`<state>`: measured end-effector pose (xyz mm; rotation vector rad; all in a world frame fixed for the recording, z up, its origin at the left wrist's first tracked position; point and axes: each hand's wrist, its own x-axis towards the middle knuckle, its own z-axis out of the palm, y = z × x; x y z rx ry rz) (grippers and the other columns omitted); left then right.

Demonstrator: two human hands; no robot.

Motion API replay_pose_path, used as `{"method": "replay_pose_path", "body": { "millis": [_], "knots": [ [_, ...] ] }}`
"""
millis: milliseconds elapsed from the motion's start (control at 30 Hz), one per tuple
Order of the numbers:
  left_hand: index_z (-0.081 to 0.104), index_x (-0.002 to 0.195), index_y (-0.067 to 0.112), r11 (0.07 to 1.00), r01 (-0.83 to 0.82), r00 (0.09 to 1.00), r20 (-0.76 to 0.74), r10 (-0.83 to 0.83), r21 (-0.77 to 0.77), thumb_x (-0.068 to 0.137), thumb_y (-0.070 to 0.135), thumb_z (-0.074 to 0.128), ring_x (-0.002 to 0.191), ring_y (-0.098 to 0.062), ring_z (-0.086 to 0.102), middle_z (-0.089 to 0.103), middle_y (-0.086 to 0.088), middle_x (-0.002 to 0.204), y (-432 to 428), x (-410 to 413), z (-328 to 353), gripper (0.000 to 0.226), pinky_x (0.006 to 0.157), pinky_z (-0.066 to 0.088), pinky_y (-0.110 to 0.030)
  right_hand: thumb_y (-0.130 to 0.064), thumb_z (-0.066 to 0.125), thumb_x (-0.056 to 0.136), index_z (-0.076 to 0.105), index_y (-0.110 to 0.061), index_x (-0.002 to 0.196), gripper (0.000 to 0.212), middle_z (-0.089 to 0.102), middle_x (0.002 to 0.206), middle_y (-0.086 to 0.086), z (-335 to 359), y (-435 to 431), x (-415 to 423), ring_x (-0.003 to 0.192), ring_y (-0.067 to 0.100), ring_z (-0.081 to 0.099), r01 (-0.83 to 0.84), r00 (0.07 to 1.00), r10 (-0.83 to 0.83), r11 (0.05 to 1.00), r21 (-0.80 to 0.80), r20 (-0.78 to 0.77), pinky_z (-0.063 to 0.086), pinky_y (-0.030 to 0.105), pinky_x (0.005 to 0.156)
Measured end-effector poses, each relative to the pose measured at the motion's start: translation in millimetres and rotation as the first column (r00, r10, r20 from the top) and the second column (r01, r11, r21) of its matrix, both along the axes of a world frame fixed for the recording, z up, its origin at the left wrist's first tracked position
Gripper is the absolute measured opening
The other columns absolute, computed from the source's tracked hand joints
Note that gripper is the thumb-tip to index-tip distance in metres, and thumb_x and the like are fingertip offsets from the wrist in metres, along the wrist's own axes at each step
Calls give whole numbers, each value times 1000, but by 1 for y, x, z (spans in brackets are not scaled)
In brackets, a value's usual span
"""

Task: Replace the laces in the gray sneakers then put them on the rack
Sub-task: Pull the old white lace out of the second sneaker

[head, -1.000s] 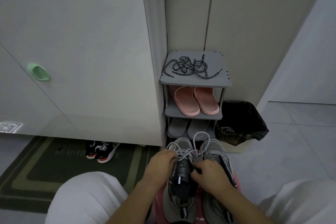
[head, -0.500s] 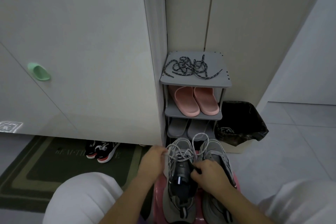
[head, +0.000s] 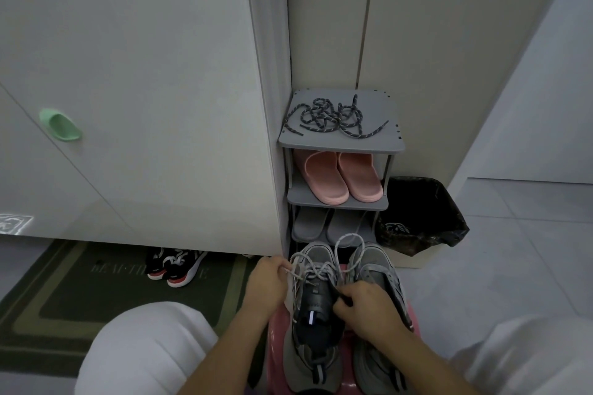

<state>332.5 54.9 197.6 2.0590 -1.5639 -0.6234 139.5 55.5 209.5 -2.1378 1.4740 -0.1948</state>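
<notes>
Watching the head cam feed here: the gray sneakers (head: 346, 324) sit side by side, toes pointing away from me, on a pink stool (head: 275, 341) right in front of the rack (head: 340, 143). The left hand (head: 268, 279) pinches a strand of the pale lace (head: 321, 269) off the left sneaker's (head: 316, 349) outer side, and the right hand (head: 362, 308) has its fingers curled onto that same shoe's dark tongue, gripping it. A loop of the lace stands up over the toes. As for clutter, every shelf I can see is taken: a tangle of dark laces (head: 333, 117) lies on the top one, pink slippers (head: 340, 178) on the middle one, gray slippers (head: 324, 224) below that. A bin with a black bag (head: 420, 215) is just beside the rack on the right, and a tall cabinet (head: 144, 90) with a green handle (head: 60, 124) crowds the left. Black-and-red shoes (head: 176, 264) poke out under the cabinet on a green mat (head: 64, 292). White-clad knees sit either side of the stool.
</notes>
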Motion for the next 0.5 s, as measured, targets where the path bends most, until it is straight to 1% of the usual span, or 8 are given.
{"method": "replay_pose_path", "body": {
  "millis": [67, 100, 133, 200, 267, 333, 400, 500],
  "knots": [
    [67, 98, 9, 1000, -8, 1000, 4, 8, 28, 96, 7, 42, 80, -9, 50, 59, -2, 99, -2, 3, 2, 25, 67, 34, -17, -24, 51, 82, 28, -20, 50, 39, 34, 50, -1, -2, 0, -1, 52, 13, 36, -2, 1000, 2, 1000, -13, 2, 24, 23, 47],
    [68, 99, 9, 999, 18, 1000, 8, -19, 45, 95, 7, 44, 82, -9, 52, 61, -1, 101, -2, 3, 2, 24, 69, 36, -15, -23, 51, 82, 29, -20, 50, 39, 34, 50, -1, -3, 0, -1, 51, 13, 36, -1, 1000, 1, 1000, -19, 2, 22, 20, 46],
    [69, 100, 11, 997, 59, 998, 11, -59, 54, 94, 9, 46, 85, -9, 55, 63, -1, 105, 0, 1, 3, 24, 73, 38, -14, -23, 51, 82, 29, -20, 51, 38, 35, 50, -1, -3, 0, -1, 50, 13, 36, 1, 1000, -1, 1000, -21, 4, 22, 20, 46],
    [68, 107, 14, 987, 152, 988, 4, -152, 54, 93, 11, 50, 95, -10, 58, 61, -1, 113, 4, -7, 5, 22, 78, 39, -12, -23, 51, 83, 33, -17, 53, 35, 35, 51, -2, -1, 0, 0, 53, 15, 39, 3, 1000, -3, 1000, -20, -4, 26, 27, 48],
    [65, 113, 15, 977, 210, 978, -4, -210, 40, 93, 12, 52, 98, -10, 57, 59, -2, 116, 8, -12, 4, 24, 77, 36, -8, -24, 50, 84, 33, -18, 53, 35, 35, 52, -3, 1, 0, 1, 59, 16, 43, -2, 1000, 1, 1000, -22, -22, 27, 29, 50],
    [64, 114, 15, 978, 208, 978, -2, -208, 18, 94, 13, 50, 91, -6, 54, 61, -2, 115, 9, -14, 2, 24, 70, 34, -1, -24, 50, 84, 30, -20, 52, 38, 35, 51, -3, 2, 1, 1, 60, 16, 42, -8, 1000, 7, 1000, -21, -26, 26, 28, 49],
    [65, 112, 16, 983, 184, 983, -21, -184, 11, 95, 14, 49, 86, -2, 51, 62, -2, 113, 9, -13, 0, 23, 65, 34, 1, -23, 50, 84, 29, -20, 52, 39, 35, 51, -2, 2, 2, 1, 57, 16, 41, -7, 1000, 7, 1000, -18, -22, 26, 28, 49],
    [67, 110, 16, 988, 145, 985, -106, -140, 44, 93, 14, 52, 83, -3, 51, 64, -1, 110, 7, -12, -2, 24, 68, 38, -2, -24, 50, 84, 29, -21, 52, 38, 36, 51, 0, 2, 2, 1, 50, 13, 37, -2, 1000, 2, 1000, -7, -17, 25, 24, 47]
  ]
}}
